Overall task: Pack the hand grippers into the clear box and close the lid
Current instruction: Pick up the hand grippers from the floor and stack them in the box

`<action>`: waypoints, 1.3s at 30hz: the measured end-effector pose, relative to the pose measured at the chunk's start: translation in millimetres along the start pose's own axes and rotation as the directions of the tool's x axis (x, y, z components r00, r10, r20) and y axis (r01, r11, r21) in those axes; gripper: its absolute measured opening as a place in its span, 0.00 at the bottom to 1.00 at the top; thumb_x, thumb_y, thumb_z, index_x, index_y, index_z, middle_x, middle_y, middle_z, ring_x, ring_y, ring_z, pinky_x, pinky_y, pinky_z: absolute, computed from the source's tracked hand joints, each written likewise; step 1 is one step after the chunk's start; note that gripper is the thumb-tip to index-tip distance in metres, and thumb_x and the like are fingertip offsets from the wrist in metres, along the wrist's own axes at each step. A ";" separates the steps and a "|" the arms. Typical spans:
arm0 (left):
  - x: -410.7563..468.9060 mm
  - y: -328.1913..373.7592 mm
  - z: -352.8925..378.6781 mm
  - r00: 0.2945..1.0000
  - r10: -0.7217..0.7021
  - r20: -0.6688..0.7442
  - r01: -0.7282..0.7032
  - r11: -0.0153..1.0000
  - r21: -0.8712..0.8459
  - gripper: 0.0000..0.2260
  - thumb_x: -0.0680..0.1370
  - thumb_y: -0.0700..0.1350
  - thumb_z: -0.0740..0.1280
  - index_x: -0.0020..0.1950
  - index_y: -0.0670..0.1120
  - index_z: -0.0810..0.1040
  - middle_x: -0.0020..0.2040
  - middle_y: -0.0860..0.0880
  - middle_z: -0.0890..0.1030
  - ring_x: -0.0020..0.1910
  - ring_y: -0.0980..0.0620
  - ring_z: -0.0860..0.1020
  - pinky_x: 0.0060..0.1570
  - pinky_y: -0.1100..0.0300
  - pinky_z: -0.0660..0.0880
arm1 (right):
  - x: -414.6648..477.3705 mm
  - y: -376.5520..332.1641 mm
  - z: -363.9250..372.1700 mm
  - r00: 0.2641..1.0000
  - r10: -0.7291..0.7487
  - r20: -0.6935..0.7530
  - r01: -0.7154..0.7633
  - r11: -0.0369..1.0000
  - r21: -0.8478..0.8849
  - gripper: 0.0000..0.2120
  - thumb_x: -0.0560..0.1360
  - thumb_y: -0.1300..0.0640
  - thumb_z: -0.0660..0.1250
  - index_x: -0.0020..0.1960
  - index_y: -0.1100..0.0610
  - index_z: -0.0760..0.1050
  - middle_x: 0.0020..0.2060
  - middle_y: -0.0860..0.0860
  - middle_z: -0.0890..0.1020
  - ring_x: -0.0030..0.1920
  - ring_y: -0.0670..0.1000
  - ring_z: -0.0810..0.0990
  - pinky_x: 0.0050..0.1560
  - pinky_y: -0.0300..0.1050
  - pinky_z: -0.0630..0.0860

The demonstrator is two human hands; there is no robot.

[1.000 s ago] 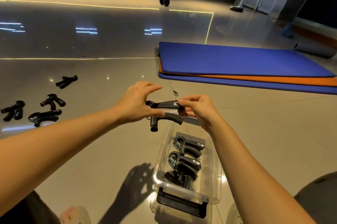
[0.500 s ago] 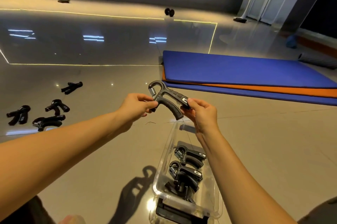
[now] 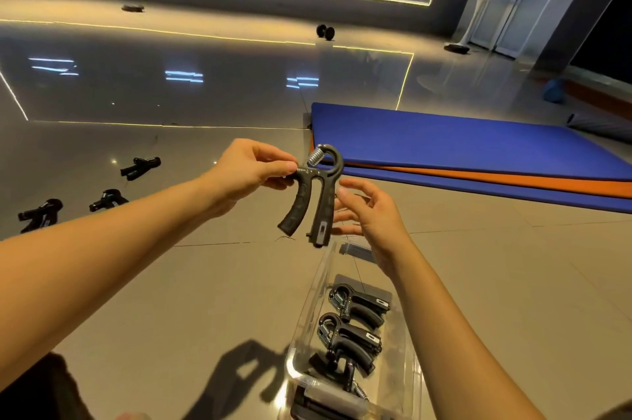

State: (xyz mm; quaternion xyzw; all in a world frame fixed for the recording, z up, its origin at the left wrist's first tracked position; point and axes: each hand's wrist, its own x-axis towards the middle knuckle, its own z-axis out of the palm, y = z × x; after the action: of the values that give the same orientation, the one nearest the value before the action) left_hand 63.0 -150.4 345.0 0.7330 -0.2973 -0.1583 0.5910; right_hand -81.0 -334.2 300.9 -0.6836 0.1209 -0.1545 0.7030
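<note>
My left hand (image 3: 251,168) pinches a black hand gripper (image 3: 316,199) near its spring end, so its two handles hang downward above the far end of the clear box (image 3: 309,310). Just right of the handles, my right hand (image 3: 371,216) has its fingers spread and grips nothing. Inside the box lie three black grippers in a row, the farthest (image 3: 360,303), the middle one (image 3: 349,339) and the nearest (image 3: 337,370). On the floor to the left lie three loose grippers: one farthest (image 3: 141,167), one in the middle (image 3: 107,200) and one at the frame edge (image 3: 39,214).
A blue mat over an orange one (image 3: 461,149) lies on the glossy tiled floor beyond the box. A dumbbell (image 3: 325,32) and a small dark disc (image 3: 132,8) sit far back near a mirrored wall. My knee (image 3: 41,389) shows at the bottom left.
The held gripper has swung from lying across both hands to hanging handles down from my left hand. My right hand has let go of it and spread its fingers.
</note>
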 end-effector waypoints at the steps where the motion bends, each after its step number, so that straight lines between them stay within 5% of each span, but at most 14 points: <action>1: -0.3 2.0 -0.9 0.999 0.004 0.053 -0.006 0.999 0.040 0.06 0.76 0.41 0.72 0.52 0.45 0.85 0.45 0.47 0.87 0.45 0.49 0.86 0.44 0.60 0.82 | 0.8 -2.1 1.6 1.000 -0.016 -0.018 0.016 1.000 -0.002 0.13 0.81 0.50 0.67 0.63 0.53 0.76 0.45 0.54 0.87 0.44 0.55 0.87 0.40 0.46 0.83; 4: -1.9 7.9 0.3 0.987 -0.011 0.162 -0.012 0.990 0.138 0.05 0.76 0.44 0.72 0.51 0.48 0.85 0.43 0.49 0.87 0.44 0.51 0.86 0.41 0.64 0.81 | 2.3 -3.7 6.9 0.997 -0.044 -0.056 0.043 0.999 -0.014 0.12 0.82 0.50 0.65 0.61 0.54 0.78 0.44 0.53 0.86 0.45 0.55 0.87 0.39 0.48 0.84; 8: -6.3 4.5 11.5 0.996 -0.024 0.089 0.009 0.987 0.163 0.07 0.77 0.44 0.72 0.55 0.50 0.82 0.43 0.50 0.87 0.44 0.51 0.85 0.39 0.65 0.80 | 3.5 3.6 9.1 0.994 -0.035 -0.103 0.030 0.998 -0.046 0.08 0.82 0.57 0.65 0.60 0.55 0.78 0.45 0.55 0.85 0.44 0.53 0.87 0.37 0.43 0.82; 11: -15.1 -8.3 30.6 1.000 0.001 -0.016 0.004 0.950 0.312 0.17 0.76 0.53 0.71 0.63 0.49 0.79 0.48 0.50 0.85 0.44 0.53 0.84 0.45 0.60 0.82 | 3.8 11.8 9.4 0.968 0.091 -0.235 -0.079 0.995 0.060 0.07 0.82 0.58 0.64 0.57 0.57 0.79 0.48 0.60 0.84 0.42 0.54 0.87 0.38 0.44 0.82; 16: -26.0 -21.6 42.9 0.985 0.062 0.162 -0.155 0.732 0.664 0.37 0.65 0.71 0.68 0.67 0.49 0.78 0.57 0.52 0.82 0.52 0.56 0.78 0.42 0.70 0.70 | 5.1 16.6 3.2 0.874 0.326 -0.362 -0.195 0.915 0.352 0.05 0.82 0.61 0.64 0.57 0.62 0.75 0.49 0.62 0.84 0.42 0.57 0.88 0.35 0.49 0.83; 22: -21.5 -27.9 47.1 0.963 0.135 0.233 -0.265 0.629 0.731 0.37 0.67 0.60 0.79 0.73 0.51 0.71 0.60 0.54 0.75 0.57 0.56 0.72 0.52 0.63 0.70 | 1.1 15.9 -7.7 0.862 0.380 -0.336 -0.196 0.860 0.471 0.04 0.81 0.63 0.65 0.56 0.61 0.75 0.49 0.62 0.85 0.44 0.60 0.88 0.38 0.52 0.85; 24: -17.0 -24.8 43.2 0.958 0.143 0.248 -0.278 0.679 0.680 0.34 0.68 0.55 0.79 0.71 0.51 0.73 0.57 0.57 0.72 0.57 0.57 0.72 0.54 0.62 0.73 | -0.8 15.0 -17.3 0.896 0.337 -0.289 -0.211 0.896 0.390 0.09 0.80 0.62 0.68 0.59 0.62 0.75 0.49 0.61 0.86 0.44 0.58 0.88 0.43 0.53 0.86; 27: -10.0 -21.1 35.2 0.936 0.127 0.328 -0.318 0.705 0.634 0.31 0.69 0.51 0.80 0.69 0.52 0.74 0.57 0.58 0.71 0.58 0.57 0.72 0.55 0.65 0.73 | -1.7 14.0 -36.5 0.970 0.139 -0.198 -0.142 0.990 -0.001 0.27 0.74 0.54 0.75 0.70 0.56 0.70 0.61 0.51 0.82 0.55 0.49 0.84 0.55 0.46 0.81; 30: -8.6 -25.3 36.3 0.896 0.093 0.434 -0.378 0.673 0.636 0.30 0.70 0.50 0.79 0.69 0.52 0.73 0.59 0.59 0.70 0.57 0.57 0.74 0.53 0.65 0.75 | -5.5 16.2 -39.6 0.999 0.025 0.025 -0.013 0.917 -0.398 0.45 0.67 0.46 0.81 0.78 0.46 0.62 0.72 0.42 0.71 0.67 0.42 0.71 0.53 0.33 0.71; 32: -10.3 -31.9 41.1 0.870 0.070 0.488 -0.395 0.691 0.605 0.29 0.70 0.51 0.79 0.69 0.53 0.73 0.59 0.60 0.70 0.58 0.58 0.74 0.54 0.66 0.76 | -9.5 24.9 -34.8 0.992 0.027 0.127 0.048 0.832 -0.553 0.48 0.66 0.46 0.81 0.79 0.45 0.59 0.76 0.43 0.65 0.72 0.46 0.67 0.56 0.33 0.74; 35: -11.2 -43.2 48.6 0.853 0.050 0.520 -0.391 0.720 0.573 0.29 0.70 0.51 0.79 0.68 0.54 0.73 0.58 0.62 0.70 0.58 0.61 0.73 0.54 0.68 0.74 | -17.0 40.5 -32.2 0.990 0.004 0.138 0.094 0.709 -0.699 0.48 0.67 0.47 0.81 0.80 0.47 0.59 0.78 0.45 0.62 0.77 0.49 0.62 0.74 0.51 0.67; 39: -13.6 -61.6 53.1 0.846 0.018 0.533 -0.351 0.772 0.530 0.33 0.70 0.52 0.78 0.72 0.59 0.69 0.60 0.63 0.71 0.61 0.64 0.71 0.59 0.66 0.70 | -25.7 53.7 -34.2 0.991 -0.013 0.133 0.110 0.639 -0.761 0.46 0.67 0.46 0.80 0.79 0.48 0.61 0.77 0.45 0.64 0.76 0.48 0.64 0.76 0.52 0.65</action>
State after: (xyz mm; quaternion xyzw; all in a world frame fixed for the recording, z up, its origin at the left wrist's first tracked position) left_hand 36.8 -175.2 270.9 0.7825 -0.5473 -0.1768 0.2384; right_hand -115.0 -355.0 245.0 -0.9282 0.1108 -0.0729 0.3476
